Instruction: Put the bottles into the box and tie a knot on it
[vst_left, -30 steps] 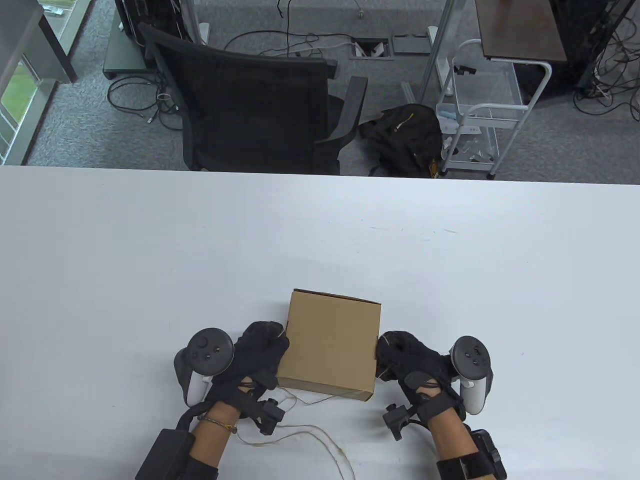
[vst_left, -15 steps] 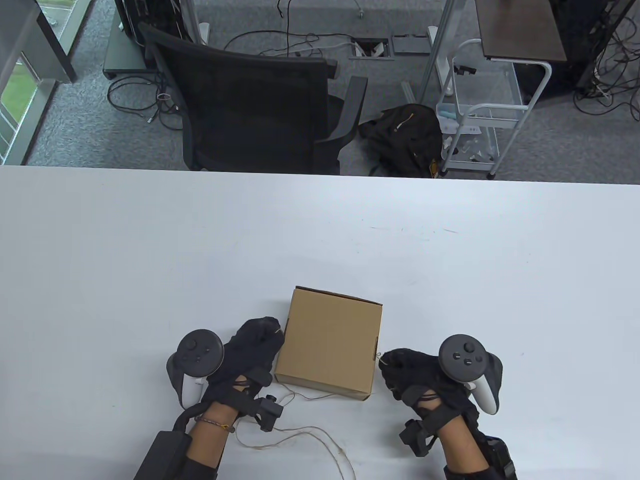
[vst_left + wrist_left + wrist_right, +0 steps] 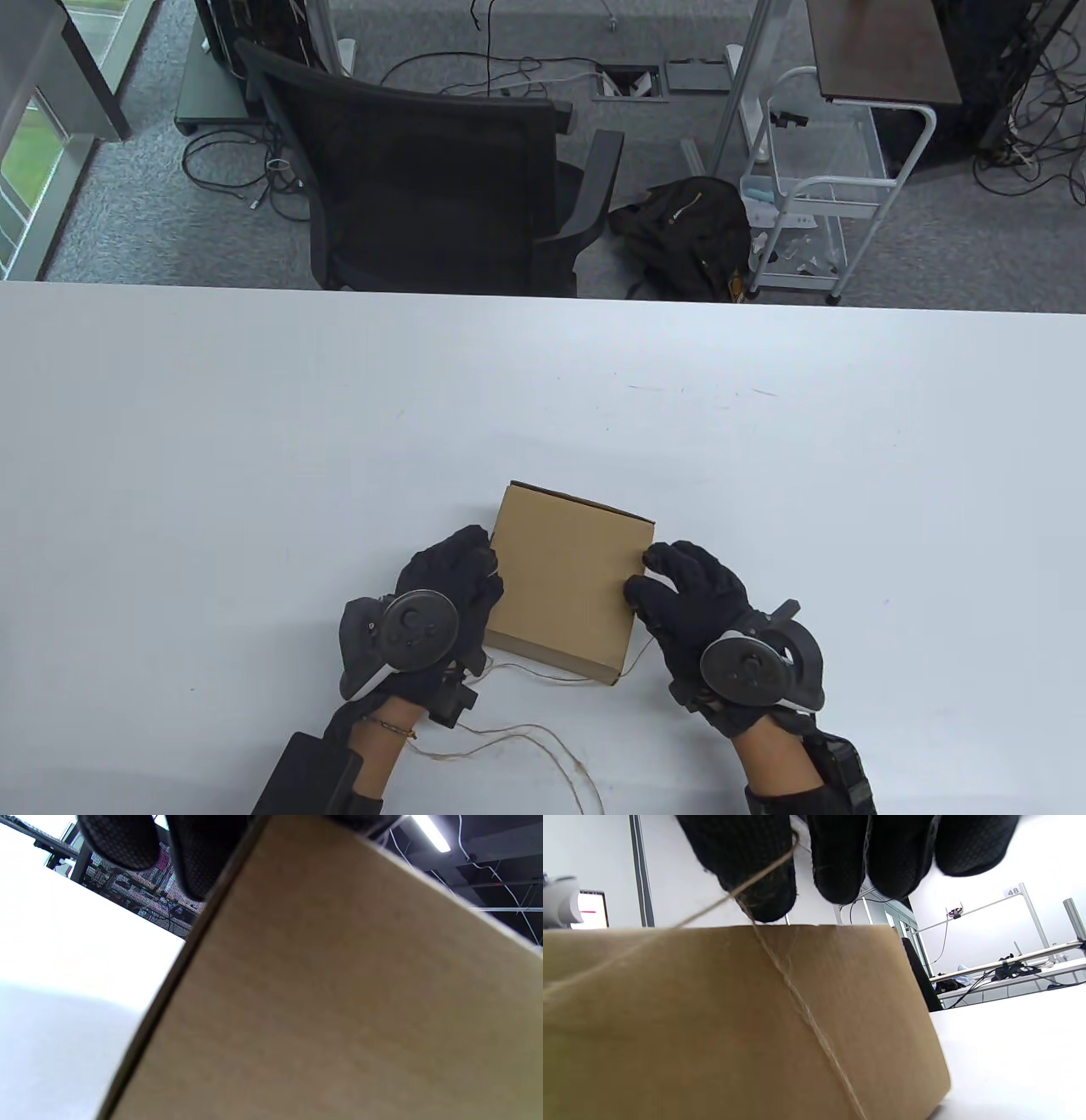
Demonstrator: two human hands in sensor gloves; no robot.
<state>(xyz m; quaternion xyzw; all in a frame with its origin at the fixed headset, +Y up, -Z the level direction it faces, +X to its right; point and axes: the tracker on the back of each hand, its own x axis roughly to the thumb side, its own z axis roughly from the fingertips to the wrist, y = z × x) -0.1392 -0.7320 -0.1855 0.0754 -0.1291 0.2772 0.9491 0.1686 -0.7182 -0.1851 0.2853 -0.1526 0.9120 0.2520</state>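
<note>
My left hand (image 3: 450,586) and right hand (image 3: 691,594) flank closed cardboard box (image 3: 568,586) near tabletop's near edge; twine (image 3: 543,734) trails below.
Left wrist: fingers (image 3: 123,840) against box side, grasp unclear.
Right wrist: fingers (image 3: 755,870) pinch twine crossing box. Wrapping step; next, carry both ends over lid, cross them.

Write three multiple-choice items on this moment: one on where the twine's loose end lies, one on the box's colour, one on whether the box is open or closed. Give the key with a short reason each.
1. Where does the loose twine lie?
A. on the table's near edge, between the two wrists
B. on the chair
C. on top of the box

2. What colour is the box?
A. white
B. brown cardboard
C. black

3. What state is the box in?
A. lid open
B. crushed flat
C. closed

Key: 1 A, the table view shows the twine curling on the table in front of the box. 2 B, every view shows plain brown cardboard. 3 C, its top is a flat shut panel, with the left hand and right hand at its sides.
</note>
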